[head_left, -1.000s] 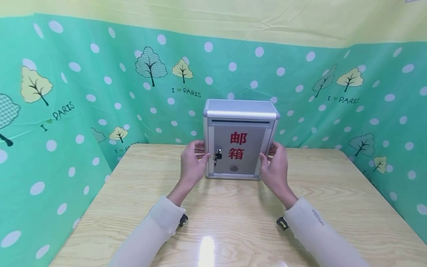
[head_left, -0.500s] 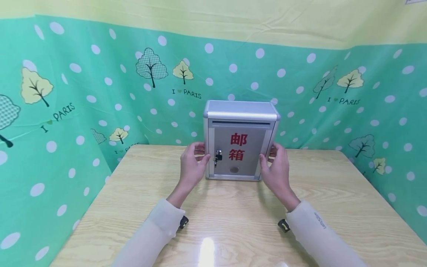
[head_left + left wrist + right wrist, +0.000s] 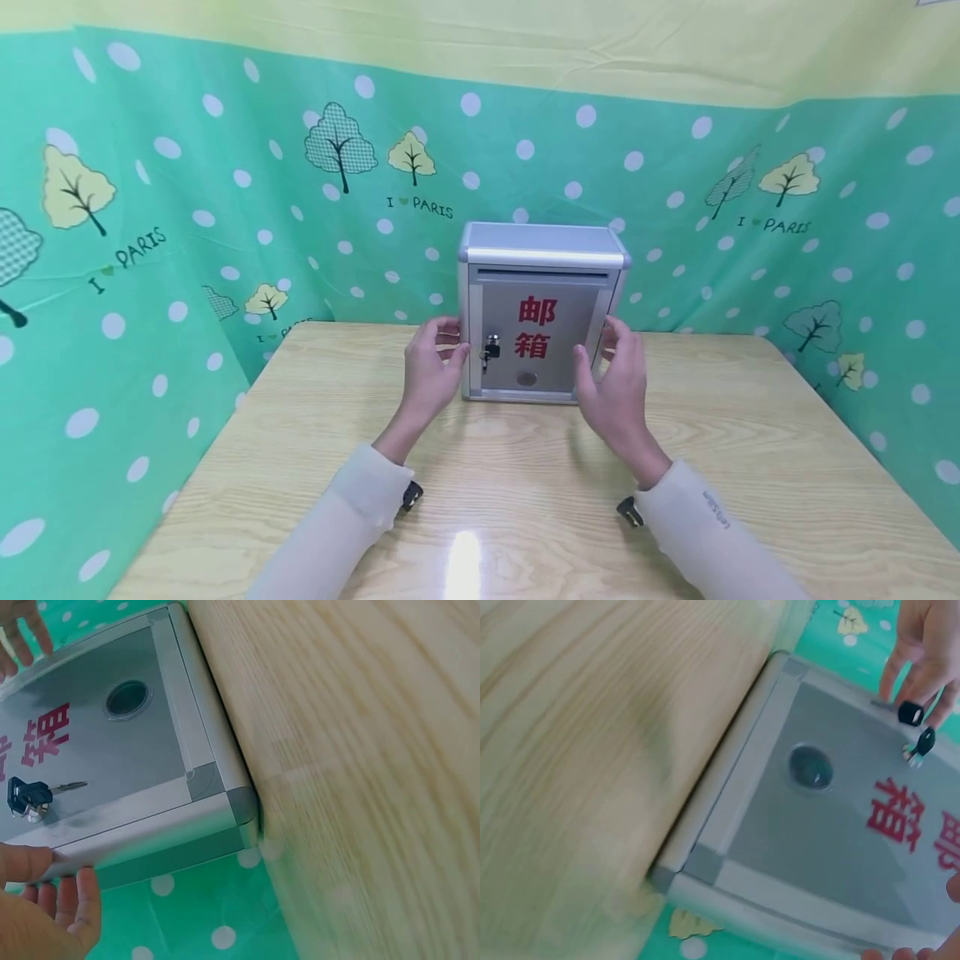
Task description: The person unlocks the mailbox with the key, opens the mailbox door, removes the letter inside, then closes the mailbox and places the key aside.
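Note:
A silver-grey metal mailbox stands upright on the wooden table, its door facing me with red characters and a slot above. A small key hangs in the lock at the door's left side. My left hand holds the mailbox's left edge, thumb at the front frame and fingers along the side, as the left wrist view also shows. At the opposite edge is my right hand, its thumb spread away over the door front and its fingers beside the side wall. Its fingertips' contact is hard to tell.
The light wooden table carries the mailbox near its back edge. Behind and beside it hangs a green dotted curtain with printed trees. A round window sits low in the door.
My right thumb has lifted off the front edge and spread left over the door, and the right fingers have loosened. The mailbox and my left hand stay nearly where they were.

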Tool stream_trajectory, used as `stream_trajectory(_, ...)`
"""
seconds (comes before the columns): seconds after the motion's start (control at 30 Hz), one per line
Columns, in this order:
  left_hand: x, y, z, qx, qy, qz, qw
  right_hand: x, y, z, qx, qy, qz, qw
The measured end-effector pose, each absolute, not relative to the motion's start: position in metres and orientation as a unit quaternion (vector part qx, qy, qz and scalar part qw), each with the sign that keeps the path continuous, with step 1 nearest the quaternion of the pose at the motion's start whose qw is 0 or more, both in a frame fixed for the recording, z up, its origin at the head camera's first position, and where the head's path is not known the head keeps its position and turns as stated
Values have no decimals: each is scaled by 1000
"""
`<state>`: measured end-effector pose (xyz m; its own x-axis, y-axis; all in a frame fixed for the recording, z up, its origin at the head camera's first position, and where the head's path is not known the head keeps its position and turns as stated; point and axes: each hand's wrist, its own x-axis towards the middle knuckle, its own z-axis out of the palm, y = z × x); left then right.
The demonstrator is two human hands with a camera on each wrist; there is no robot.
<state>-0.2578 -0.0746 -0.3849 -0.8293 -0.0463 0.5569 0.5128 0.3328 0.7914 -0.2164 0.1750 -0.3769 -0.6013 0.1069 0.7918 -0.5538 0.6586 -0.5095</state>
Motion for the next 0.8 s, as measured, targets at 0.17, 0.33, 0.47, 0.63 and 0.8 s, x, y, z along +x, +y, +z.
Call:
stream_trajectory(0.17, -256, -75, -384, -147, -780, -557, 245, -211, 159, -372, 173, -811, 359, 429)
stream_trajectory(0.33, -257, -75, -384, -146, -777, -562, 242, -213, 144, -368, 208, -813, 330, 433)
stream_trajectory(0.47, -258, -74, -384, -138, -777, -563, 245, -217, 132, -368, 237, -811, 315, 432)
stream_trajectory(0.63, -259, -73, -385, -139, -779, -560, 245, -218, 117, -372, 261, -821, 289, 417)
stream_trajectory(0.8, -261, -74, -386, -152, -774, -560, 253, -221, 106, -375, 279, -835, 260, 396)
